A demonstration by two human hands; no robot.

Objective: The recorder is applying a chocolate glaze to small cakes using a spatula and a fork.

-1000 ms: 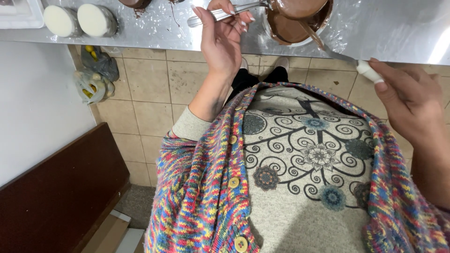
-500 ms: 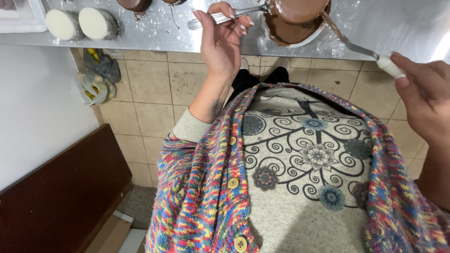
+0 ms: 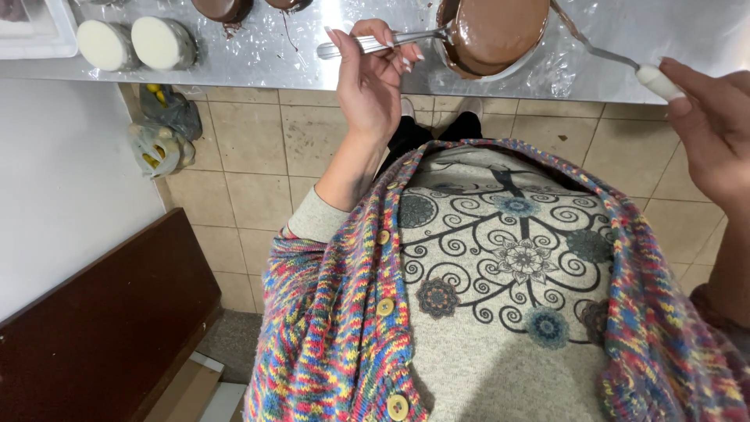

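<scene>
A round cake covered in wet chocolate glaze (image 3: 496, 30) sits on a foil-covered steel counter (image 3: 375, 59). My left hand (image 3: 373, 74) grips the handle of a metal ladle (image 3: 375, 43) whose bowl touches the cake's left side. My right hand (image 3: 711, 125) holds the white handle of a thin metal spatula (image 3: 617, 59); its blade reaches to the cake's upper right edge. Below the counter I see my multicoloured knitted cardigan (image 3: 336, 328) over a patterned grey top.
Two white round cakes (image 3: 133, 43) lie on their sides at the counter's left, by a white tray (image 3: 31, 31). Chocolate-coated pieces (image 3: 223, 9) sit at the far edge. Plastic bags (image 3: 160, 133) hang under the counter over a tiled floor; a dark wooden panel (image 3: 94, 328) stands at left.
My right hand and the spatula drifted to the right and up, the blade now at the cake's upper right edge. My left hand keeps the ladle against the cake.
</scene>
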